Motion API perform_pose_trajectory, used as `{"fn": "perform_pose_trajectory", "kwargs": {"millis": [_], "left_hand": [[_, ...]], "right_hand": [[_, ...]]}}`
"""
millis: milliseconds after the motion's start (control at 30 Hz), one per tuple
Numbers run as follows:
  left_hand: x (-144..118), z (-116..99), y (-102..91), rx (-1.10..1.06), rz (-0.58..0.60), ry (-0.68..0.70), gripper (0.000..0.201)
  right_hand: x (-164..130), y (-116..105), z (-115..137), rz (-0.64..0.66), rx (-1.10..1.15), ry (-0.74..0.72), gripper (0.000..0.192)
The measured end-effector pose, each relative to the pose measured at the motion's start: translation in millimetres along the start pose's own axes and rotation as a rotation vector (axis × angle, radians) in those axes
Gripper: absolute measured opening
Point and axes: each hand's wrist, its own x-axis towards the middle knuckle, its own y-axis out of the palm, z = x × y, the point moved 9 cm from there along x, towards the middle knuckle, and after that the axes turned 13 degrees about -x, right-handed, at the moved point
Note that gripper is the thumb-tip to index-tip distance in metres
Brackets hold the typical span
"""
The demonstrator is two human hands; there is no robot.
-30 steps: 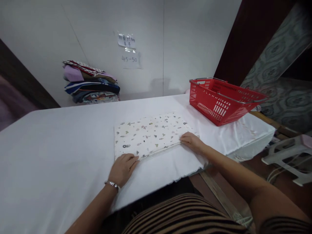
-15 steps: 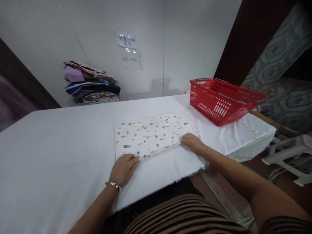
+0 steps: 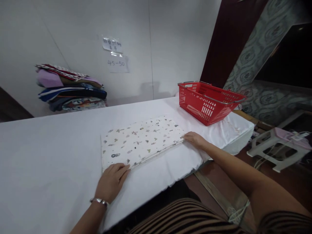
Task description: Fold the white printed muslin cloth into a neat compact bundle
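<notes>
- Head view: our left hand [image 3: 111,180] lies flat, fingers together, at the near left corner of the folded printed cloth [image 3: 141,140]; its grip is loose, pressing rather than clamped.
- Our right hand [image 3: 195,140] rests at the cloth's near right corner, fingertips on the edge; we cannot tell whether they pinch it.
- The cloth is a flat cream rectangle with small leaf and flower prints, lying mid-way across the surface [image 3: 48,156], which is covered by a smooth white padded sheet.
- A metal bracelet [image 3: 99,201] circles the left wrist.
- A red plastic basket [image 3: 207,101], slotted and wire-handled, sits beyond the right hand.
- A stack of folded fabrics [image 3: 69,87] stands against the wall.
</notes>
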Motion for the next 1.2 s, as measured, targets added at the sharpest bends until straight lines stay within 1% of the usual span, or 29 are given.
{"fn": "perform_pose_trajectory", "kwargs": {"millis": [167, 300, 467, 600, 700, 800, 900, 1033, 1200], "left_hand": [[1, -1, -1.1, -0.008, -0.008, 0.008, 0.036], [1, -2, -2.3, 0.0, -0.02, 0.019, 0.037], [2, -2, -3.4, 0.006, -0.018, 0.013, 0.038], [3, -4, -6.0, 0.005, -0.031, 0.016, 0.037], [4, -5, -6.7, -0.006, -0.035, 0.013, 0.037], [3, -4, -6.2, -0.01, -0.028, 0.007, 0.036], [3, -4, -5.7, -0.004, -0.021, 0.012, 0.036], [1, -2, -5.0, 0.005, -0.024, 0.004, 0.036], [1, -2, -3.6, -0.005, -0.022, 0.005, 0.035]], "right_hand": [[3, 6, -3, 0.037, -0.021, -0.002, 0.033], [10, 10, 6, 0.038, -0.045, -0.085, 0.031], [17, 8, 19, 0.04, -0.127, -0.175, 0.027], [18, 5, 22, 0.042, -0.205, -0.163, 0.022], [18, 7, 28, 0.073, -0.262, -0.169, 0.019], [21, 10, 35, 0.108, -0.307, -0.19, 0.018], [24, 10, 37, 0.109, -0.335, -0.197, 0.019], [21, 9, 32, 0.094, -0.332, -0.185, 0.019], [14, 9, 28, 0.102, -0.259, -0.172, 0.017]]}}
